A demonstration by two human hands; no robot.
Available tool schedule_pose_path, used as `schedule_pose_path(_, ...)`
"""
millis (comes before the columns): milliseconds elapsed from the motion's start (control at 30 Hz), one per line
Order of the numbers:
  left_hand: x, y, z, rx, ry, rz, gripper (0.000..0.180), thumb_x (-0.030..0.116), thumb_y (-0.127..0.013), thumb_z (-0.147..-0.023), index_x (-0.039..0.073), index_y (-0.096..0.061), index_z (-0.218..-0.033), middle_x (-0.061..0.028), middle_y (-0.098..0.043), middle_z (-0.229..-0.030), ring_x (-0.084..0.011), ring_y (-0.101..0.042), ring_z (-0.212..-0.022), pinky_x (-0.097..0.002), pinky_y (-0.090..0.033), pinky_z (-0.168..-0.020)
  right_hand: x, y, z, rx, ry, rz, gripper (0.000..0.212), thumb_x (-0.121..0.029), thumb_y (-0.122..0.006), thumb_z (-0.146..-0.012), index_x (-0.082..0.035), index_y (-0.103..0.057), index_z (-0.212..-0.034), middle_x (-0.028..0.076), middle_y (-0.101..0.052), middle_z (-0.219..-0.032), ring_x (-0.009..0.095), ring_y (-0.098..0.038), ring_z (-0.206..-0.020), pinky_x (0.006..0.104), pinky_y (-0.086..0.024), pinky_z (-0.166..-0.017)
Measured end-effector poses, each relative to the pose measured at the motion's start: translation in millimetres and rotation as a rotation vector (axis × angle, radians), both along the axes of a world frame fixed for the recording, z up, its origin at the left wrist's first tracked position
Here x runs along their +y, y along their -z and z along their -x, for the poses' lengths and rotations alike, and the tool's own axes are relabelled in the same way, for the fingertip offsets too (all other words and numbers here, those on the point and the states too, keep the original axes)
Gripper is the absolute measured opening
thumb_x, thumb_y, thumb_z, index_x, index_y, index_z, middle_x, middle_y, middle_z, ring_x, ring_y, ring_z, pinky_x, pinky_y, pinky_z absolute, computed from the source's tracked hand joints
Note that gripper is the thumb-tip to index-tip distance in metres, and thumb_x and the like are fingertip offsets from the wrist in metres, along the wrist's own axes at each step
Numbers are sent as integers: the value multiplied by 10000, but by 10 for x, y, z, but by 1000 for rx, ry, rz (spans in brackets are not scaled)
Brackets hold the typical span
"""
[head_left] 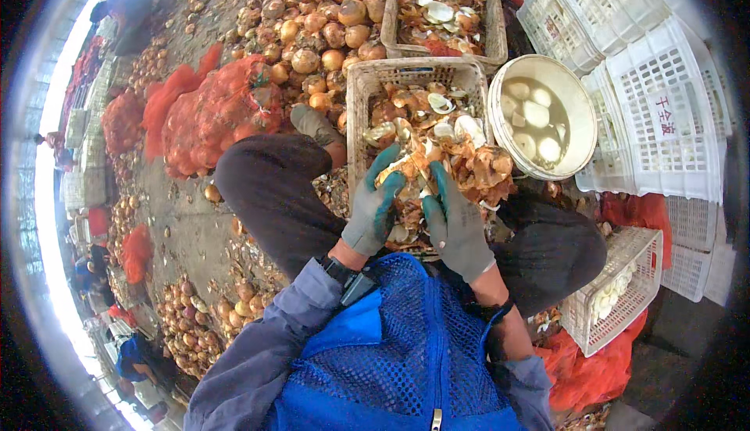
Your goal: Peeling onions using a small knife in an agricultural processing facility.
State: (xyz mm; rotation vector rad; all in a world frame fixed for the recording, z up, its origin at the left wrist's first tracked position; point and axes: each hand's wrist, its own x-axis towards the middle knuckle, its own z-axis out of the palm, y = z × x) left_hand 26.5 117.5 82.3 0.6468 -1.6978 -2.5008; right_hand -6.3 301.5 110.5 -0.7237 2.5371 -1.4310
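Both gloved hands work close together over a dirty white plastic crate [355, 110] piled with onion skins. My left hand [373, 208], in a grey and green glove, is closed around a partly peeled onion [398, 167] with ragged brown skin. From the right, my right hand [459, 232] meets it, its fingers bent at the loose skin. What those right fingers grip is hidden among the peels. Large papery brown skins [480, 169] lie just beyond my right hand. Pale onion layers [469, 128] rest on the heap.
A white bucket [587, 130] of peeled onions in water stands right of the crate. Another crate [500, 21] of peels lies beyond. Loose onions [305, 60] and red mesh sacks [226, 110] spread left. White crates [664, 110] stack right; a basket [570, 314] with pale pieces sits near my right knee.
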Motion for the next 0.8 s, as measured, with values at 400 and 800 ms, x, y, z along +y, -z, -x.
schedule_pose_path(400,44,16,45,31,-9,204,609,124,-777,-971,-8,-546,-1518,-99,-663,-1415,-176,-641,-1261,-319,-524,-1069,-14,212,98,73,43,37,503,-229,-552,-1099,-14,-488,-1549,335,-684,-1261,495,-689,-1136,546,-551,-960)
schedule_pose_path(800,47,131,16,26,67,-79,655,231,-730,-1014,-6,-491,-1575,-96,-606,-1491,-171,-568,-1357,-320,-442,-1160,35,326,261,-809,379,420,256,-57,-612,-1039,53,-657,-1266,181,-683,-1016,244,-682,-896,383,-556,-723)
